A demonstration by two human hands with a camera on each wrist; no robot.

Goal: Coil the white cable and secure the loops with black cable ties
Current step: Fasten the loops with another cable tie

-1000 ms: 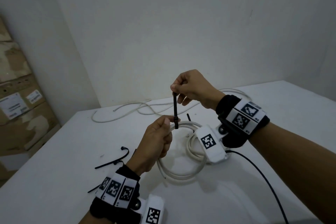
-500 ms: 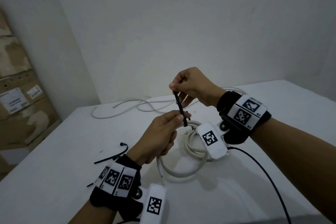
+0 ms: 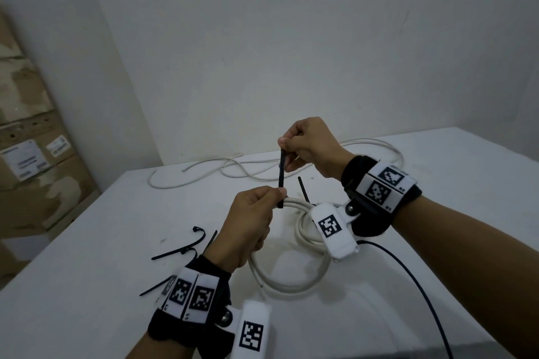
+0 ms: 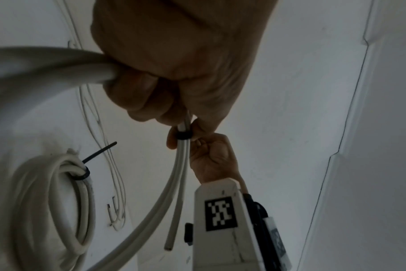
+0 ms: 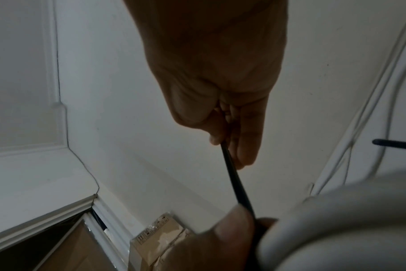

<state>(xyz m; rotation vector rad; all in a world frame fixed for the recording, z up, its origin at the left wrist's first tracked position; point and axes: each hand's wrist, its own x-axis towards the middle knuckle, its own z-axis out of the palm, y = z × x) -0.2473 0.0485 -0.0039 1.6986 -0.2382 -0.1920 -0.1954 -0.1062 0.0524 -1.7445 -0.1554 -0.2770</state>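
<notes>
A white cable coil (image 3: 294, 285) is held just above the white table (image 3: 87, 285). My left hand (image 3: 250, 221) grips the coil's strands (image 4: 46, 69) at the near-left side, where a black cable tie (image 3: 281, 175) wraps them as a small band (image 4: 183, 136). My right hand (image 3: 309, 143) pinches the tie's tail (image 5: 234, 176) and holds it straight up from the coil. Another black tie (image 4: 82, 175) binds the coil's far side, its tail (image 3: 303, 189) sticking up. The rest of the white cable (image 3: 233, 166) trails loose across the back of the table.
Several spare black cable ties (image 3: 180, 251) lie on the table left of my left wrist. A thin black cord (image 3: 414, 285) runs from my right wrist off the near edge. Cardboard boxes (image 3: 32, 154) stand against the wall at the left.
The tie's tail tilted right half a second ago and now stands upright again. Both hands have stayed at the coil, holding the same things.
</notes>
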